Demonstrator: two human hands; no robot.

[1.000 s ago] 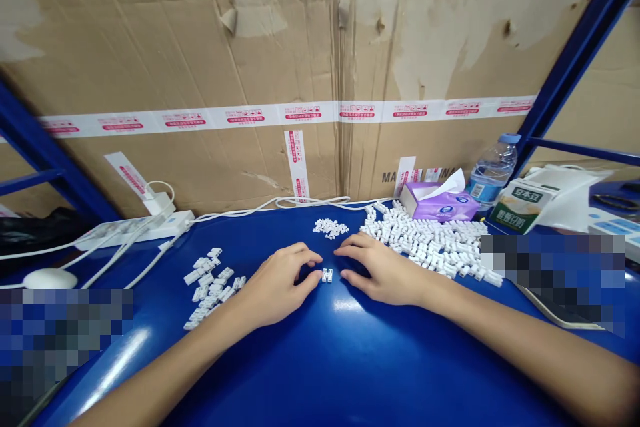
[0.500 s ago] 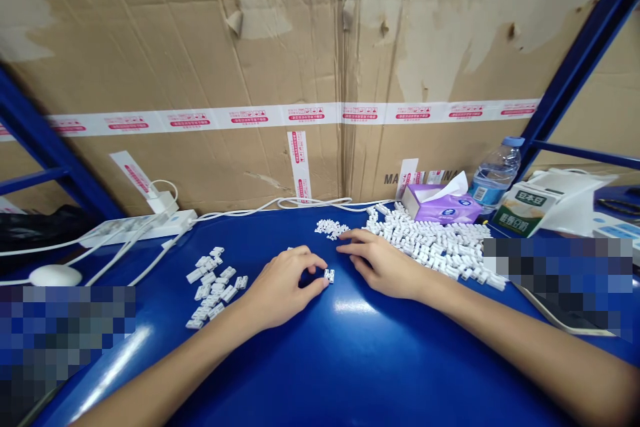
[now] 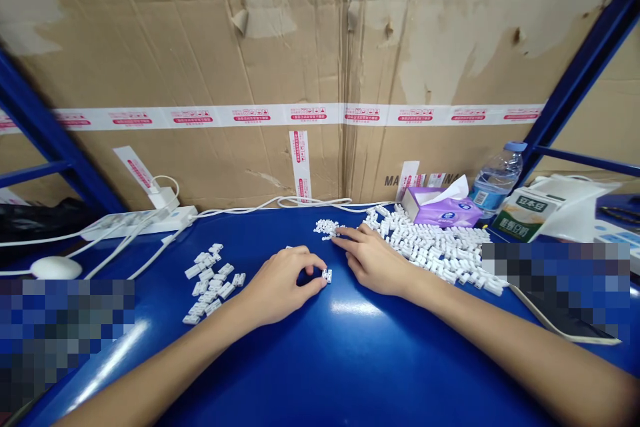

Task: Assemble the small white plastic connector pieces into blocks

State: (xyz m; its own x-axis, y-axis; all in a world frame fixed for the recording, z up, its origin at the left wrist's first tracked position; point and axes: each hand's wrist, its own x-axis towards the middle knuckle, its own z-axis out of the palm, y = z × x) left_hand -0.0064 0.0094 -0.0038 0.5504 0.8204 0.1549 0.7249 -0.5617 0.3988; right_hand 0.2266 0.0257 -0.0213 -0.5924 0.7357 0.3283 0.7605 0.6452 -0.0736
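Between thumb and index finger, my left hand [image 3: 286, 283] pinches a small white plastic block [image 3: 327, 275] with dark slots, just above the blue table. My right hand [image 3: 373, 257] reaches to a little heap of tiny white pieces [image 3: 328, 227], its index fingertip at the heap's near right side. The fingers of that hand are stretched out and slightly apart; nothing shows in them. A loose group of white blocks [image 3: 213, 287] lies left of my left hand. Behind and right of my right hand spreads a large pile of similar white blocks [image 3: 435, 247].
A purple tissue pack [image 3: 443, 208], a water bottle [image 3: 496, 180] and a green-and-white carton [image 3: 525, 217] stand behind the large pile. At the back left a white power strip [image 3: 140, 223] has cables running along the blue table [image 3: 320, 367]. Cardboard [image 3: 225, 60] walls off the back.
My right hand has moved slightly left, its fingertips closer to the heap of tiny pieces. My left hand still pinches the block in nearly the same place. The view has shifted a little.
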